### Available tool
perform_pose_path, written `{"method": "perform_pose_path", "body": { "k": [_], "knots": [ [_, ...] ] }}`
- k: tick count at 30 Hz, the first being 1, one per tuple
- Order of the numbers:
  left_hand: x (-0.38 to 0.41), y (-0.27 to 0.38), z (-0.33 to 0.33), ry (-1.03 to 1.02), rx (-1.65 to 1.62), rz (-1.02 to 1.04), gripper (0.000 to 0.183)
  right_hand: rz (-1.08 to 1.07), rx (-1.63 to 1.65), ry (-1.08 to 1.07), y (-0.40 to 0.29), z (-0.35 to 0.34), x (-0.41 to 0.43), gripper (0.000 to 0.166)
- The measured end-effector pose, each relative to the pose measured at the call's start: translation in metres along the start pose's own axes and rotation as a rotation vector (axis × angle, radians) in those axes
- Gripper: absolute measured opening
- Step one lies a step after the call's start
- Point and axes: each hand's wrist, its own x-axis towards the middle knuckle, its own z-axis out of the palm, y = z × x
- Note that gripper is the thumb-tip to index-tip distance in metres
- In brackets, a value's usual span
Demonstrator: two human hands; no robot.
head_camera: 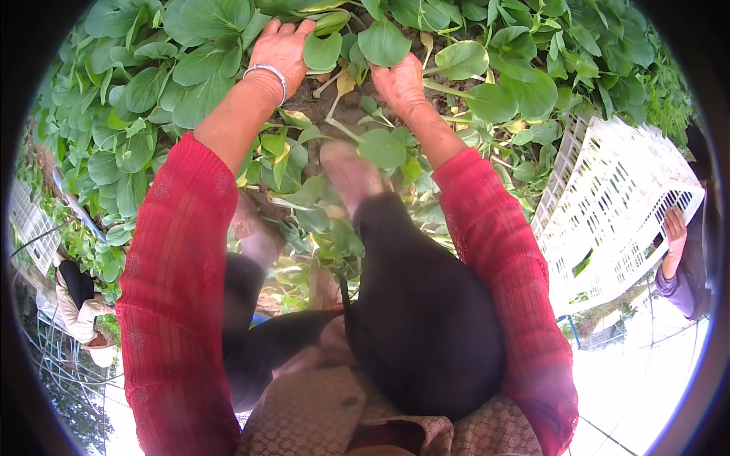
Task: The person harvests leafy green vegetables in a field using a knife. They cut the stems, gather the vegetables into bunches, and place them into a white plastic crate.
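Note:
My left hand [283,54] reaches in among broad-leaved greens at the top of the view, a bangle [271,72] on its wrist. Its fingertips are hidden by foliage, beside a pale green leaf stalk bunch [332,23]. My right hand [401,85] is low at the plants across a small soil gap, its fingers curled and partly covered by a round green leaf [383,43]. Whether either hand grips a stem cannot be seen. Between them lie bare soil [305,108], a yellowed leaf [345,83] and a bent stalk with a round leaf [381,148].
Dense leafy greens [137,91] spread ahead and to the left. At right stands a tilted white plastic crate [616,211], with another person's hand [675,231] on it. Another person in a pale hat [102,354] bends at far left. My foot [348,171] stands among low leaves.

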Motion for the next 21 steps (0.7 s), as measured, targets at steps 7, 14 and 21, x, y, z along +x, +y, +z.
{"method": "perform_pose_path", "body": {
  "k": [7,14,21],
  "knots": [
    [-0.007,0.000,0.007,0.039,-0.149,-0.091,0.039,-0.205,-0.305,-0.090,0.001,0.002,0.029,0.022],
    [-0.008,-0.008,0.018,-0.024,-0.124,-0.058,0.044,-0.257,-0.370,-0.114,-0.009,0.015,0.042,0.024],
    [-0.017,-0.014,0.013,0.075,-0.061,0.069,0.047,-0.038,-0.257,-0.203,-0.003,0.002,-0.008,0.028]
  ]
}}
